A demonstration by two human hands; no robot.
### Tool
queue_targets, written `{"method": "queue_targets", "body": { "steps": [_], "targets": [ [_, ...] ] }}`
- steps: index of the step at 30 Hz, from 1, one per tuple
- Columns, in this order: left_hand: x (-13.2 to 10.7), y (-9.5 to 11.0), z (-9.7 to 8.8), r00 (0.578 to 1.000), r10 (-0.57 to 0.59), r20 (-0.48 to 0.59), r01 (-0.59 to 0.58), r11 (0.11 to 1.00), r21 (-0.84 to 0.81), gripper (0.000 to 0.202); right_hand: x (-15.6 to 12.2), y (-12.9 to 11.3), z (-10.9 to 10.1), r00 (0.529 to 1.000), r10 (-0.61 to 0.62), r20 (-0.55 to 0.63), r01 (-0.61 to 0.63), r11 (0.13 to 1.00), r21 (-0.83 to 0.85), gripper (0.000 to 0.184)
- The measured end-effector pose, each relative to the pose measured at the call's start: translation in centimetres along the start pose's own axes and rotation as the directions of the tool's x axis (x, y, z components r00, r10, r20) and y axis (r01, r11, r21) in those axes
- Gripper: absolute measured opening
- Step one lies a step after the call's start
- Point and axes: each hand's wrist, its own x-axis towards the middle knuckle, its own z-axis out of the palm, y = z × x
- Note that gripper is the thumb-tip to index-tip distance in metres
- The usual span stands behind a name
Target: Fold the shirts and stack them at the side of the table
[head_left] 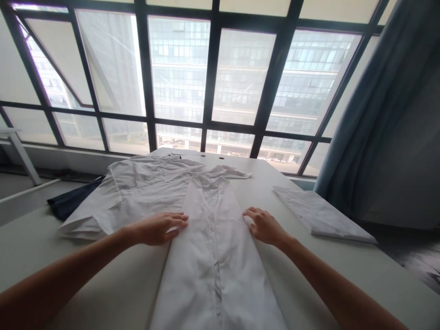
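A white garment with a V-shaped neckline and a front placket (pixel 195 266) lies lengthwise on the white table, its sides folded in to a long narrow shape. Its collar end points toward the window, and its lower end runs out of view at the bottom. My left hand (pixel 158 228) rests at the garment's left edge, fingers stretched out and fingertips touching the cloth. At the right edge my right hand (pixel 264 224) has its fingers bent a little and apart, the tips touching the fabric. Neither hand grips the cloth.
Another white garment (pixel 144 188) lies spread and wrinkled at the back left, over dark blue cloth (pixel 74 199). A flat folded white garment (pixel 323 213) sits on the table (pixel 113 284) at right. Beyond are large windows and a blue-grey curtain (pixel 371 119).
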Motion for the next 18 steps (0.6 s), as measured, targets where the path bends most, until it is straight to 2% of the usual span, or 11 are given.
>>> {"method": "queue_targets", "body": {
  "steps": [2, 4, 8, 12, 14, 16, 18],
  "targets": [
    [-0.5, 0.7, 0.0, 1.000, 0.008, 0.015, -0.008, 1.000, -0.003, 0.045, -0.9, 1.3, 0.1, 0.999, 0.025, 0.030, -0.027, 0.998, 0.056, 0.047],
    [-1.2, 1.3, -0.1, 0.997, 0.036, 0.070, -0.035, 0.999, -0.014, 0.051, -1.7, 1.4, 0.0, 0.999, -0.008, 0.052, 0.001, 0.991, 0.136, 0.049],
    [-2.4, 1.7, -0.6, 0.979, 0.075, 0.189, -0.066, 0.996, -0.056, 0.075, -2.4, 0.4, -1.0, 0.980, -0.129, 0.154, 0.090, 0.967, 0.239, 0.064],
    [-2.5, 2.1, -0.9, 0.969, 0.077, 0.233, -0.064, 0.996, -0.066, 0.077, -2.9, -0.2, -2.3, 0.955, -0.150, 0.256, 0.082, 0.963, 0.258, 0.073],
    [-2.3, 2.7, -0.7, 0.955, 0.113, 0.273, -0.098, 0.993, -0.071, 0.085, -3.1, -0.6, -2.9, 0.942, -0.169, 0.291, 0.086, 0.957, 0.277, 0.078],
    [-2.0, 3.6, -0.5, 0.938, 0.164, 0.305, -0.142, 0.986, -0.092, 0.094, -3.3, -1.3, -3.3, 0.920, -0.220, 0.325, 0.109, 0.939, 0.326, 0.076],
    [-1.8, 4.5, -0.3, 0.925, 0.222, 0.310, -0.188, 0.973, -0.136, 0.090, -3.4, -2.1, -3.9, 0.889, -0.294, 0.351, 0.139, 0.904, 0.403, 0.065]
  ]
}}
